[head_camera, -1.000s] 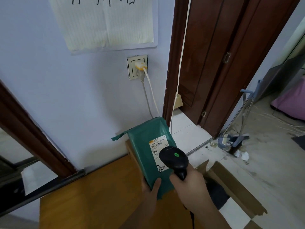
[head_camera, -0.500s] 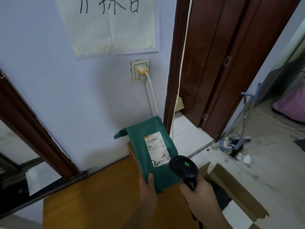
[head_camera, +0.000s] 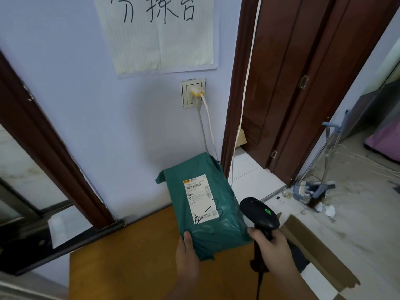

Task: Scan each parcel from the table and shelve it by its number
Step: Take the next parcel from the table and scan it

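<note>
Green parcel (head_camera: 203, 204) held above far edge of wooden desk (head_camera: 129, 256), tilted up toward camera, white shipping label (head_camera: 201, 198) facing up with barcode near its top and black pen marks at its lower end. Left hand (head_camera: 187, 258) at near-left corner of parcel, thumb (head_camera: 187, 240) laid on top face, remaining fingers hidden beneath; grip on parcel. Right hand (head_camera: 271, 250) just right of parcel, fingers wrapped round handle of black barcode scanner (head_camera: 258, 215). Scanner head beside near-right edge of parcel, green indicator lit on top, cable running down from handle toward lower frame edge. Brown cardboard box flap (head_camera: 313, 252) right of parcel, past scanner. Wall socket (head_camera: 193, 93) above parcel on pale blue wall, yellow-and-white plug inserted, two cords dropping behind parcel. Handwritten paper sign (head_camera: 160, 31) higher on same wall. Dark wooden door (head_camera: 303, 83) right of parcel and farther away, with broom and dustpan (head_camera: 318, 187) on floor beyond it, scraps of litter around dustpan.
</note>
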`<state>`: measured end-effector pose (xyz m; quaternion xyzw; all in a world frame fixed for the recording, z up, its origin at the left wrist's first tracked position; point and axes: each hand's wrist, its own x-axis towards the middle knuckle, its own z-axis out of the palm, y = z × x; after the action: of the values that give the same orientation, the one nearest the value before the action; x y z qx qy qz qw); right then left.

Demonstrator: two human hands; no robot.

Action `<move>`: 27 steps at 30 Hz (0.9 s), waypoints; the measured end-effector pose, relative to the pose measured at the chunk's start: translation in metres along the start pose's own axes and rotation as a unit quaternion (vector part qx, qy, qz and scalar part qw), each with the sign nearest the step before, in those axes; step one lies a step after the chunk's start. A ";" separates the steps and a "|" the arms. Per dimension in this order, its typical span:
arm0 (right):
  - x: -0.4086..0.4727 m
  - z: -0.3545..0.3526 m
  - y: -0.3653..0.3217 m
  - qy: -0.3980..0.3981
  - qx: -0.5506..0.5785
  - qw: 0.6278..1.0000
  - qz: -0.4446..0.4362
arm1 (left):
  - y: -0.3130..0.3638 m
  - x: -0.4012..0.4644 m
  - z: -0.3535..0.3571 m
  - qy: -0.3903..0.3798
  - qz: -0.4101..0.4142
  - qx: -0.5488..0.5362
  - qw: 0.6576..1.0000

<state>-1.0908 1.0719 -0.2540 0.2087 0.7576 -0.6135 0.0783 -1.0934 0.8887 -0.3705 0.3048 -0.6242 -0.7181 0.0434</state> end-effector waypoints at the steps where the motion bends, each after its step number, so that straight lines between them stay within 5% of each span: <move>1: -0.001 0.001 -0.001 -0.012 0.012 1.000 0.014 | 0.000 -0.007 -0.006 -0.005 0.009 0.007 1.000; 6: -0.021 0.012 -0.001 -0.081 0.022 0.995 0.048 | 0.000 -0.033 -0.033 0.004 0.053 0.068 0.996; 16: -0.065 0.033 0.000 -0.106 -0.010 0.994 -0.028 | 0.023 -0.067 -0.077 -0.018 0.099 0.090 0.991; 27: -0.132 0.021 0.020 -0.216 0.012 0.971 -0.103 | 0.014 -0.155 -0.121 0.064 0.130 0.090 0.985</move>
<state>-0.9668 1.0256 -0.2273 -0.0069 0.7331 -0.6575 0.1740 -0.9127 0.8489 -0.3028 0.2688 -0.7166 -0.6262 0.1485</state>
